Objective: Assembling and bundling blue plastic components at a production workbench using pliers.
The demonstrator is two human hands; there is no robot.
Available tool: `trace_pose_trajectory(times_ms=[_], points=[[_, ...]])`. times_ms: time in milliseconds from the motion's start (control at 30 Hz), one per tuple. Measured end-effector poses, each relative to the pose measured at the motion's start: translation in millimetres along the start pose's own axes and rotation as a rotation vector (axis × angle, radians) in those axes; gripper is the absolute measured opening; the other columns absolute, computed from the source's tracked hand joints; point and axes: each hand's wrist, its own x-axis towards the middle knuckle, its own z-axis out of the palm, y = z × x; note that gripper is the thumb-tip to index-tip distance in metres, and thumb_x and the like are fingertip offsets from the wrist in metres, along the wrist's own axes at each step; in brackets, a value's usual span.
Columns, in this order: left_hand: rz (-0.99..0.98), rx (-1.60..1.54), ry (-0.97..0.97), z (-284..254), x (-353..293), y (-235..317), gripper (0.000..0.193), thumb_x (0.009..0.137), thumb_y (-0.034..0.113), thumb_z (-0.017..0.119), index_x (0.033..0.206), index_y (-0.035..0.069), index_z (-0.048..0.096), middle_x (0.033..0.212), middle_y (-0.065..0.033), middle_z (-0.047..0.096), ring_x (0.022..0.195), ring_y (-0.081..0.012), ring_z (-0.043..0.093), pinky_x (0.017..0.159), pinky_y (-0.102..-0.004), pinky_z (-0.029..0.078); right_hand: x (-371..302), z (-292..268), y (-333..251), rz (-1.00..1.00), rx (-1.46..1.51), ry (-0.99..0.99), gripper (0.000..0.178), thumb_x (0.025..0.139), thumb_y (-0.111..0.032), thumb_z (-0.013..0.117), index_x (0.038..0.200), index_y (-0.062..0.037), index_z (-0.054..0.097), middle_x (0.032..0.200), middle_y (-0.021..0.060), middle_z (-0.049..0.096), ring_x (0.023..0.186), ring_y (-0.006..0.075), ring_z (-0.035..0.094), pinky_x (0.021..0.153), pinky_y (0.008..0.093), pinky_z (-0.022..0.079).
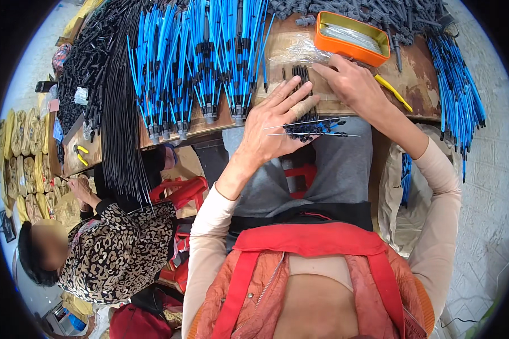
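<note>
My left hand [268, 121] lies at the table's near edge, its fingers bent over a bundle of thin black and blue rods [308, 131] with black fittings. Several thin silver pins stick out crosswise from the bundle on both sides, over my lap. A strip of tape wraps one finger. My right hand [353, 85] is just right of the rods' far ends, its fingers bent and close together over the table; whatever is between the fingertips is too small to see. Just beyond it lie loose silver pins [300, 48] and an orange tin [353, 53] of pins.
Blue and black rod bundles [226, 56] stand left of my hands, beside long black rods [121, 101]. Grey fittings [373, 14] are heaped at the back. Yellow-handled pliers [393, 92] lie right; more blue rods [455, 90] hang there. A person [119, 248] works at left.
</note>
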Motion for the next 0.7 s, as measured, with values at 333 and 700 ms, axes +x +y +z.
trace_pose_trajectory(times_ms=[333,700], points=[[-0.012,0.009,0.02,-0.4,1.8,1.8,0.061,0.07,0.035,0.083,0.125,0.016,0.065,0.138,-0.0055,0.057,0.132,-0.0286,0.049,0.11,-0.0407,0.042,6.7,4.9,4.9,-0.057,-0.002,-0.019,0.04,0.077,-0.003,0.061,0.117,-0.0044,0.059,0.101,0.0115,0.056,0.092,0.0331,0.063,0.074,0.0421,0.054],[-0.019,-0.002,0.026,0.8,0.4,3.8,0.058,0.071,0.03,0.082,0.126,0.018,0.066,0.141,-0.0047,0.055,0.132,-0.0271,0.05,0.109,-0.0419,0.043,3.3,5.3,3.5,-0.028,0.025,0.004,0.035,0.079,-0.004,0.06,0.114,-0.0042,0.059,0.101,0.0124,0.056,0.092,0.034,0.063,0.075,0.0433,0.053]])
